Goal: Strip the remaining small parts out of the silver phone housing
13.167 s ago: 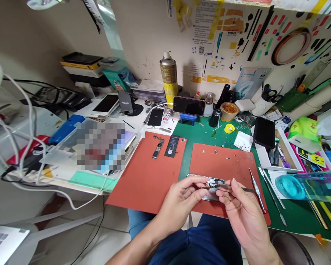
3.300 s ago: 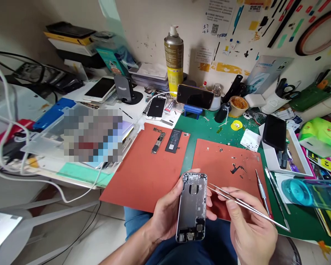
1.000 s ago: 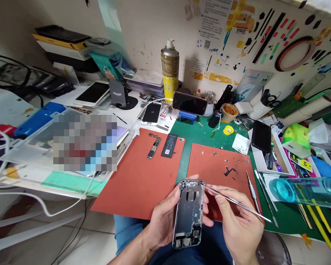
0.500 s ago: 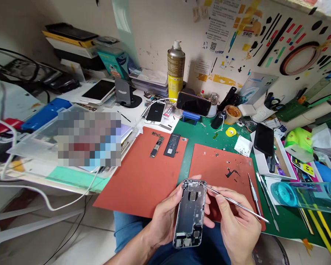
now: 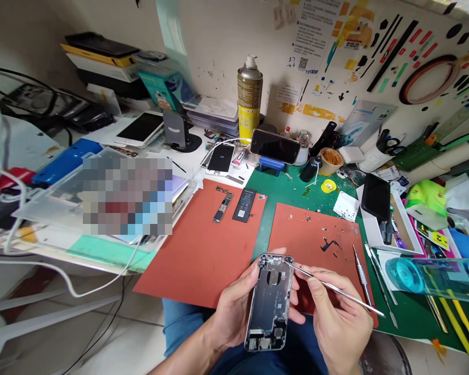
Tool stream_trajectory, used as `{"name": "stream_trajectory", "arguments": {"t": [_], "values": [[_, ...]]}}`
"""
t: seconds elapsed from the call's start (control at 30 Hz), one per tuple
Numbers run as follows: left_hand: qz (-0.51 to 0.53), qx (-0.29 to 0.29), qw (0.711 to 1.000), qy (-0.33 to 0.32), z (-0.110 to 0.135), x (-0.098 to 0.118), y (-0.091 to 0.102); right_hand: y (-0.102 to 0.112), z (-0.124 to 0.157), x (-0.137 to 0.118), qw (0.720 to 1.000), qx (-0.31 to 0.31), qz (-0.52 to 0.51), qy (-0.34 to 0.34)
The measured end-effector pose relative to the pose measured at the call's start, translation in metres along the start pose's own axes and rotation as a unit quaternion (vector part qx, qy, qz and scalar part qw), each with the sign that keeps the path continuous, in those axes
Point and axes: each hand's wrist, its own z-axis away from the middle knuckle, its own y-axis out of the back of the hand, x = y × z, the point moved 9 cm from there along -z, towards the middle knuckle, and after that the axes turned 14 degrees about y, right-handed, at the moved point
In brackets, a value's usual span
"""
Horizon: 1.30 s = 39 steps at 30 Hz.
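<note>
Hands (image 5: pixel 234 304) hold phone shell (image 5: pixel 266 302) and tweezers (image 5: pixel 355 299); blue handwriting (image 5: pixel 292 59) reads "3.7".

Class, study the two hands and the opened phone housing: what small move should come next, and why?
Probably a gentle squeeze of the tweezers by the right hand: their tips are at the upper right corner of the phone housing, and the left hand supports it from behind. Whether the tips already grip something is too small to tell.

Left-hand grip (image 5: pixel 234 299) under, right-hand grip (image 5: pixel 338 312) beside the smartphone housing (image 5: pixel 268 304)
Left fingers (image 5: pixel 296 314) show past its right edge, thumb on its left; right thumb and bent fingers pinch.
</note>
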Motion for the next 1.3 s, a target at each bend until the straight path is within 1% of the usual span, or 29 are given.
{"name": "stream_trajectory", "arguments": {"t": [0.17,0.43,0.7,0.8,0.9,1.0,1.07,1.17,1.23,1.3], "values": [[0.009,-0.006,1.0,0.001,0.0,0.0,0.001,-0.002,0.0,-0.001,1.0,-0.003,-0.026,-0.004],[0.007,-0.009,1.0,0.001,-0.001,0.0,0.002,-0.002,-0.001,-0.002,1.0,0.006,-0.018,-0.002],[0.0,-0.002,1.0,0.003,0.0,0.001,0.0,0.0,0.006,0.007,0.998,0.017,-0.037,-0.045],[-0.003,0.006,1.0,-0.001,0.001,0.001,0.002,0.007,0.001,0.008,0.998,0.037,-0.033,-0.046],[0.01,0.006,1.0,-0.017,0.003,0.003,0.005,0.025,-0.017,0.006,0.995,0.091,0.025,-0.025],[0.009,0.017,1.0,0.004,0.004,0.001,0.006,0.046,-0.043,0.011,0.987,0.132,0.088,-0.033],[0.004,0.027,0.999,0.022,0.005,0.0,0.005,0.054,-0.06,0.021,0.983,0.124,0.127,-0.052],[0.008,0.036,0.999,0.032,0.007,0.001,0.002,0.061,-0.077,0.034,0.967,0.103,0.224,-0.059],[0.007,0.039,0.999,0.034,0.008,0.002,0.0,0.062,-0.084,0.042,0.955,0.102,0.273,-0.053],[0.002,0.036,0.999,0.036,0.008,0.002,-0.001,0.059,-0.089,0.049,0.95,0.097,0.292,-0.048]]}}
